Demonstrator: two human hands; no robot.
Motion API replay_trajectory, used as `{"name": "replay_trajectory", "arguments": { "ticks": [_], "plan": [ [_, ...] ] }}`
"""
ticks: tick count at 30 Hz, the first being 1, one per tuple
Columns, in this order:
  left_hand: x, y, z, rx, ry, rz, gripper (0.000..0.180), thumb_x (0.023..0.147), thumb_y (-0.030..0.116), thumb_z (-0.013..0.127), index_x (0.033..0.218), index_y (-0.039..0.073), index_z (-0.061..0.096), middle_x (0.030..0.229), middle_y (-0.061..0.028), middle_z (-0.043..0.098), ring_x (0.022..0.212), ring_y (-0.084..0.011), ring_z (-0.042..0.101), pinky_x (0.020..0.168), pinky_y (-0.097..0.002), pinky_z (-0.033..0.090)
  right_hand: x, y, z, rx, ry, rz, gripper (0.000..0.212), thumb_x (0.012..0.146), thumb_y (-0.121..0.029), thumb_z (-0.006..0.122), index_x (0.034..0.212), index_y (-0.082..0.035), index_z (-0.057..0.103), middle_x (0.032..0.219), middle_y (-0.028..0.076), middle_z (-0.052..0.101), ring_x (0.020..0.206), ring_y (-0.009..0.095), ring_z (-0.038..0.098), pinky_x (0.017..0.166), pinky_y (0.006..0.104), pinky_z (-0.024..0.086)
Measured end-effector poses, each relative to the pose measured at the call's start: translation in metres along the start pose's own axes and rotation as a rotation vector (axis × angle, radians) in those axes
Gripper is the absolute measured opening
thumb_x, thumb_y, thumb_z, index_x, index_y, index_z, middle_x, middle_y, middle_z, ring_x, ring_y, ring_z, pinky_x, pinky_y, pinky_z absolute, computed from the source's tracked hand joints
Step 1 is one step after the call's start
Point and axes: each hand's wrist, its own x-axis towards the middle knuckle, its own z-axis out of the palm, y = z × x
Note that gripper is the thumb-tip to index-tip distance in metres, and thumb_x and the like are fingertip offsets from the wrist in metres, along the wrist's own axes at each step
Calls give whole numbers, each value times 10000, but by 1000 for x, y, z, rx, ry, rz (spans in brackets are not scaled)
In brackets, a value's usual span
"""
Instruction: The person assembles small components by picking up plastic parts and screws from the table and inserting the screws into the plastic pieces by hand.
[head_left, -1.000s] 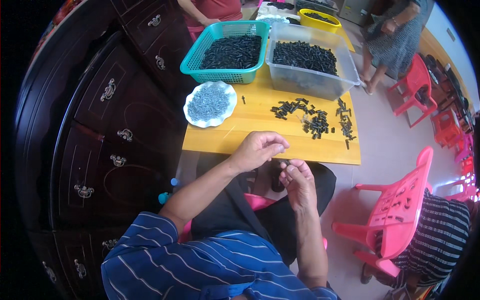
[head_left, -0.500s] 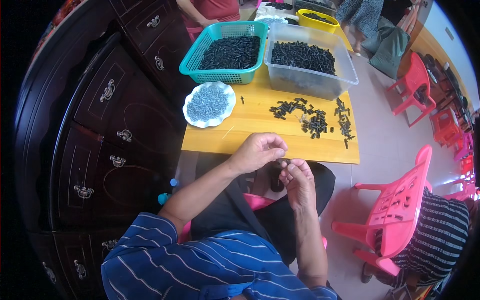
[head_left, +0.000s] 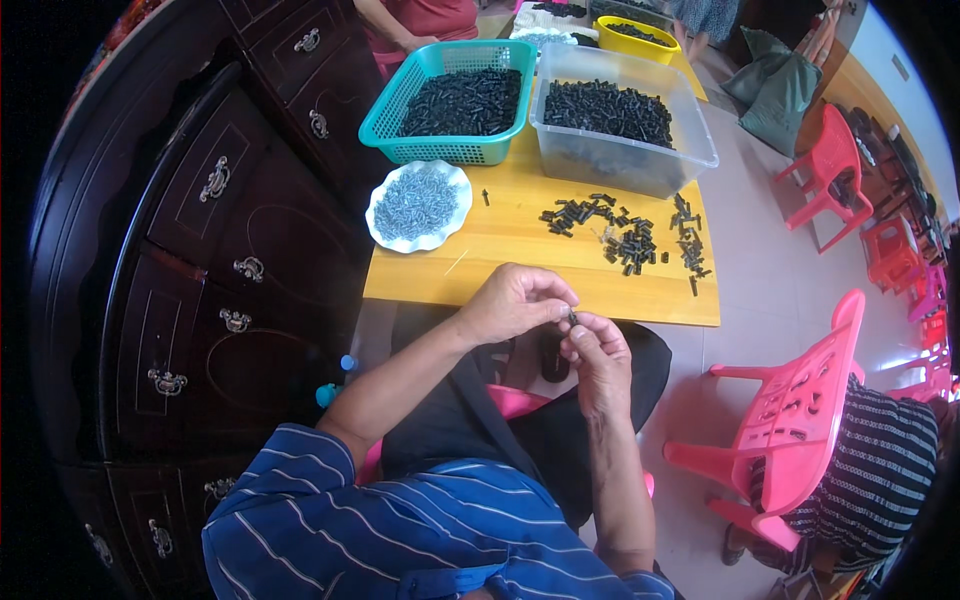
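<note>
Just off the table's near edge, above my lap, both my hands meet at a small black plastic piece (head_left: 572,317). My right hand (head_left: 603,362) is closed, pinching the piece between thumb and fingers. My left hand (head_left: 518,303) is closed too, its thumb and fingertips pressed together at the piece's upper end. The fingers hide most of it. Similar black pieces lie in a loose pile (head_left: 632,247) on the table to the right. A scalloped white plate (head_left: 377,228) heaped with small clear pieces (head_left: 418,200) stands to the left.
A green basket (head_left: 440,153) and a clear plastic bin (head_left: 610,168), both holding black pieces, stand farther back on the yellow table (head_left: 510,265). Dark wooden cabinets (head_left: 200,300) line the left. A pink chair (head_left: 790,430) with a person is at right; another person (head_left: 430,25) is across.
The black piece now shows between my fingertips, tilted more upright. My left fingertips have closed in on it, while my right hand has barely shifted.
</note>
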Motion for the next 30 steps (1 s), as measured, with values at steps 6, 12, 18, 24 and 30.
{"name": "replay_trajectory", "arguments": {
  "ticks": [6, 12, 18, 24, 30],
  "plan": [
    [-2, 5, -1, 220, -8, 81, 108, 908, -19, 655, 1008, -22, 695, 916, -56, 713, 851, -102, 677, 764, -256, 561, -1, -2, 2, -24, 13, 4, 164, 923, -75, 675, 1078, -23, 670, 936, 72, 710, 719, 99, 632, 652, 212, 478],
    [-2, 18, 1, 531, 6, 287, 84, 837, -25, 698, 912, 6, 717, 859, -56, 730, 817, -136, 699, 739, -285, 547, -2, 1, -2, -31, 6, -7, 161, 915, -81, 681, 1060, -12, 684, 936, 85, 734, 755, 91, 632, 715, 214, 480],
    [-1, 18, -3, 584, -56, 391, 110, 794, -35, 716, 884, 27, 723, 860, -79, 730, 802, -198, 709, 728, -302, 548, -2, 4, -4, 66, -9, 66, 162, 910, -75, 681, 1056, -8, 689, 923, 93, 735, 754, 107, 643, 711, 231, 501],
    [0, 17, -1, 656, -78, 484, 141, 775, -39, 721, 890, 41, 729, 864, -82, 729, 804, -225, 709, 727, -319, 548, -1, 6, -6, 137, -32, 118, 137, 932, -86, 657, 1060, -38, 667, 945, 81, 713, 762, 123, 666, 734, 288, 561],
    [3, 16, -2, 691, -53, 471, 193, 778, -18, 714, 959, 49, 726, 873, -91, 722, 818, -249, 700, 747, -343, 544, -2, 2, 0, 150, -24, 110, 168, 919, -60, 665, 1073, 2, 682, 959, 100, 724, 827, 142, 665, 765, 266, 534]
  ]
}}
